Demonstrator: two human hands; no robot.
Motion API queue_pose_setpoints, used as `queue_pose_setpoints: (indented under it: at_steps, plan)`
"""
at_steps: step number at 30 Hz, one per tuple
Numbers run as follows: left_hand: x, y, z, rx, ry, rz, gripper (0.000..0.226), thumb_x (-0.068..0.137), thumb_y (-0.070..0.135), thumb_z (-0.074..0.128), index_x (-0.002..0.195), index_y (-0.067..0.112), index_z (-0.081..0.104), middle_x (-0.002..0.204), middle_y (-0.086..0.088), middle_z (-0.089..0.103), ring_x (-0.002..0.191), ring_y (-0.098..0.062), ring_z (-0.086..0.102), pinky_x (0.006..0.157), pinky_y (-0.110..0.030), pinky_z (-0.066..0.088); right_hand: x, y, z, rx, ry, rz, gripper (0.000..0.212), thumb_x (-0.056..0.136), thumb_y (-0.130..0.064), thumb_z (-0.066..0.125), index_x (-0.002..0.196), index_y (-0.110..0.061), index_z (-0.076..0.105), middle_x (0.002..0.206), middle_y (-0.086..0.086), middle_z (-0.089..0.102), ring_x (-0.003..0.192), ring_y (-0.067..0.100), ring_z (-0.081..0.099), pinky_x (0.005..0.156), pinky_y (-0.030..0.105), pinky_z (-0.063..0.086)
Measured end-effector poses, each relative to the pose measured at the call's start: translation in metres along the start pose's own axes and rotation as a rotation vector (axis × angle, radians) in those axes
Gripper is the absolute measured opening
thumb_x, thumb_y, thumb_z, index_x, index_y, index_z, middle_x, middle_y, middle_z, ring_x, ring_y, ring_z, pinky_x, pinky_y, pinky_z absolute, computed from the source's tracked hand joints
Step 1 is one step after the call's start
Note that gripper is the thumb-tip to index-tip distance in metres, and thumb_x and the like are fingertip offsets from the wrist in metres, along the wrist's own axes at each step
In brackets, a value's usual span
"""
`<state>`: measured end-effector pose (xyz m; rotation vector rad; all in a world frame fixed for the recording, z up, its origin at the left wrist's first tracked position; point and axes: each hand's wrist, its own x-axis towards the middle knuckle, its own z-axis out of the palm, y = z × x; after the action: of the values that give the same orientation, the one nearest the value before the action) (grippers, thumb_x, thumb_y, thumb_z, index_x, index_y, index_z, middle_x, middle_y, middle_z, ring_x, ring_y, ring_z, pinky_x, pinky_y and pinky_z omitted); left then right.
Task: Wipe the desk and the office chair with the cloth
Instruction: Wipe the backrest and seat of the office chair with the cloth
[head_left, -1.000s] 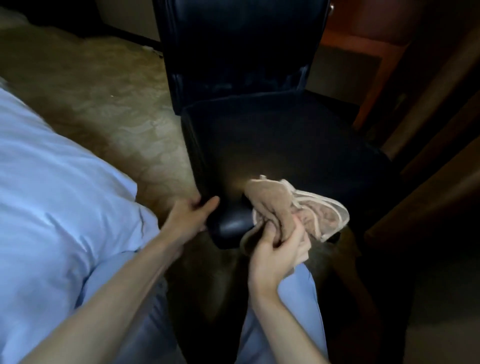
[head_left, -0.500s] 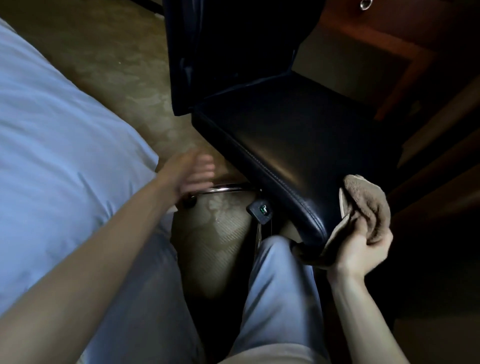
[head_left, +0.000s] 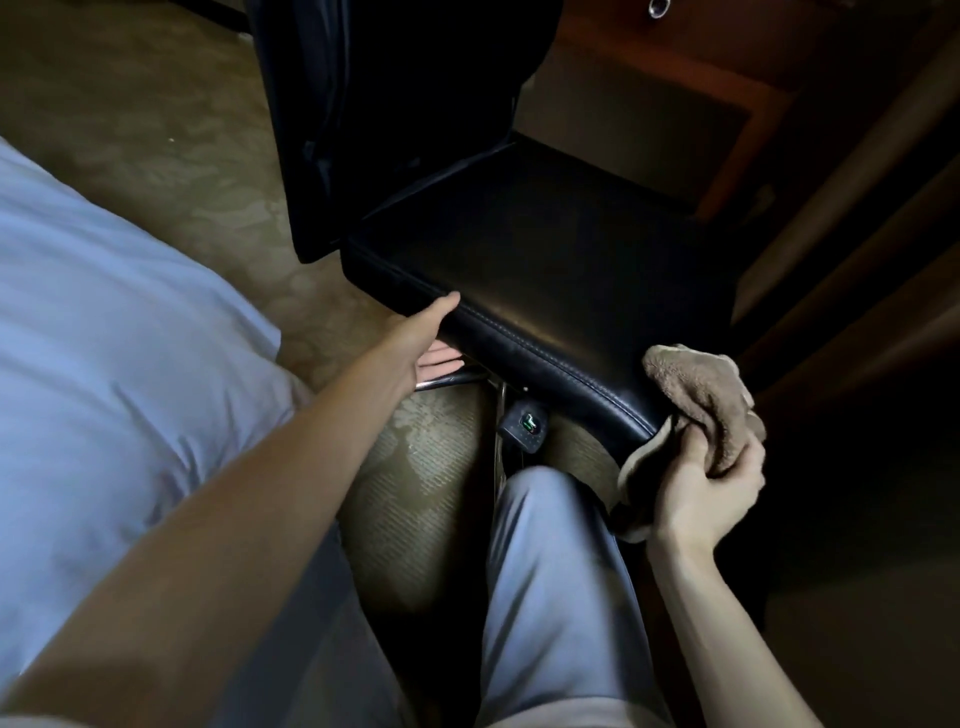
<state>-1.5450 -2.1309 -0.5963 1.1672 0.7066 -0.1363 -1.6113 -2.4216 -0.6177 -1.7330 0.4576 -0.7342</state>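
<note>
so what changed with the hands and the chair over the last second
The left hand let go of the seat's front corner, swung clear, and now grips the near side edge of the chair seat, thumb on top. The seat has turned, so its corner now points toward the right hand. The cloth went from spread over the front edge to wrapped around that corner. The right hand has kept its hold on the cloth throughout.

One office chair at 12 o'clock, one cloth at 4 o'clock, two hands: left hand, right hand.
</note>
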Motion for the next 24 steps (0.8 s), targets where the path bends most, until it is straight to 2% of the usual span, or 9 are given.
queue_pose_setpoints:
  at_steps: [2, 6, 8, 11, 15, 18, 21, 23, 24]
  plan:
    - [0.005, -0.009, 0.006, 0.003, 0.038, 0.028, 0.052, 0.085, 0.052, 0.080, 0.117, 0.015, 0.062, 0.112, -0.015, 0.074, 0.087, -0.022, 0.078, 0.062, -0.030, 0.063, 0.003, -0.004, 0.001, -0.003, 0.004, -0.011, 0.038, 0.085, -0.029, 0.063, 0.117, -0.010, 0.067, 0.103, 0.006, 0.069, 0.100, 0.028, 0.068, 0.100, 0.047, 0.052]
    - [0.004, -0.022, 0.022, -0.076, 0.085, 0.073, 0.053, 0.087, 0.043, 0.080, 0.123, 0.009, 0.063, 0.103, -0.015, 0.077, 0.075, -0.019, 0.079, 0.058, -0.025, 0.061, 0.013, -0.003, 0.000, -0.049, 0.052, -0.015, 0.043, 0.085, -0.030, 0.061, 0.120, -0.005, 0.067, 0.112, 0.017, 0.071, 0.108, 0.036, 0.066, 0.104, 0.053, 0.047]
    - [-0.001, -0.028, 0.029, -0.100, 0.090, 0.070, 0.058, 0.086, 0.043, 0.081, 0.128, 0.008, 0.061, 0.106, -0.017, 0.075, 0.080, -0.021, 0.079, 0.058, -0.025, 0.061, 0.014, -0.001, 0.000, -0.084, 0.087, 0.003, 0.047, 0.087, -0.033, 0.061, 0.126, -0.005, 0.066, 0.119, 0.022, 0.068, 0.116, 0.041, 0.061, 0.108, 0.054, 0.043]
    - [-0.014, -0.037, 0.038, -0.093, 0.071, 0.049, 0.062, 0.085, 0.044, 0.083, 0.130, 0.009, 0.057, 0.105, -0.022, 0.073, 0.080, -0.024, 0.079, 0.058, -0.027, 0.062, 0.015, 0.002, 0.008, -0.123, 0.147, 0.063, 0.044, 0.094, -0.026, 0.064, 0.131, -0.004, 0.061, 0.129, 0.027, 0.061, 0.124, 0.047, 0.054, 0.113, 0.052, 0.036]
    - [-0.030, -0.047, 0.040, -0.137, -0.068, -0.023, 0.066, 0.091, 0.050, 0.073, 0.131, 0.002, 0.055, 0.113, -0.022, 0.073, 0.093, -0.025, 0.078, 0.069, -0.037, 0.065, 0.005, -0.015, 0.046, -0.012, 0.258, 0.243, 0.047, 0.097, -0.023, 0.062, 0.141, -0.009, 0.053, 0.140, 0.029, 0.049, 0.131, 0.047, 0.044, 0.111, 0.039, 0.027]
    - [-0.037, -0.049, 0.018, -0.296, -0.106, -0.122, 0.074, 0.095, 0.065, 0.055, 0.132, 0.001, 0.055, 0.122, -0.022, 0.071, 0.110, -0.030, 0.072, 0.089, -0.046, 0.059, -0.038, -0.046, 0.093, -0.018, 0.152, 0.211, 0.050, 0.095, -0.020, 0.066, 0.142, -0.007, 0.054, 0.138, 0.031, 0.050, 0.127, 0.048, 0.046, 0.108, 0.042, 0.028]
    - [-0.041, -0.044, -0.018, -0.473, -0.051, -0.073, 0.077, 0.096, 0.065, 0.048, 0.138, 0.002, 0.053, 0.128, -0.020, 0.069, 0.118, -0.030, 0.066, 0.102, -0.045, 0.048, -0.092, -0.075, 0.134, -0.062, -0.009, 0.190, 0.049, 0.089, -0.018, 0.071, 0.136, -0.010, 0.060, 0.137, 0.026, 0.049, 0.124, 0.049, 0.046, 0.110, 0.053, 0.033]
    - [-0.045, -0.036, -0.039, -0.525, -0.003, -0.016, 0.073, 0.096, 0.063, 0.046, 0.135, 0.002, 0.059, 0.120, -0.018, 0.073, 0.115, -0.028, 0.068, 0.107, -0.043, 0.046, -0.125, -0.091, 0.152, -0.037, -0.116, 0.154, 0.046, 0.084, -0.015, 0.070, 0.130, -0.011, 0.064, 0.136, 0.023, 0.049, 0.124, 0.047, 0.044, 0.111, 0.056, 0.033]
    - [-0.047, -0.033, -0.046, -0.552, -0.003, 0.009, 0.068, 0.096, 0.061, 0.048, 0.127, 0.003, 0.064, 0.110, -0.016, 0.076, 0.107, -0.027, 0.073, 0.104, -0.042, 0.048, -0.139, -0.095, 0.158, -0.020, -0.171, 0.141, 0.045, 0.083, -0.012, 0.070, 0.127, -0.011, 0.065, 0.134, 0.023, 0.049, 0.123, 0.045, 0.043, 0.111, 0.056, 0.033]
